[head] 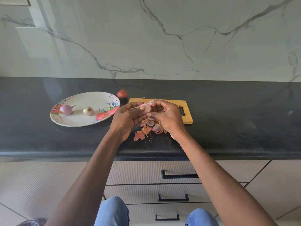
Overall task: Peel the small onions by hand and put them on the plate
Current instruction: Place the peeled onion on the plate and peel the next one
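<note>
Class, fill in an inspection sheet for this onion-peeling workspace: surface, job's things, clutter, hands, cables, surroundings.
Surface: black stone countertop, speckled.
Job's things: floral plate holding two peeled onions; one unpeeled onion on the counter beside the plate's far right rim; one part-peeled onion held in both hands.
Clutter: pile of onion skins on the counter near the front edge; wooden cutting board partly hidden behind the hands.
Hands: left hand and right hand both grip the part-peeled onion above the skins.
Cables: nothing seen.
Surroundings: marble-look wall; drawers with black handles below.
</note>
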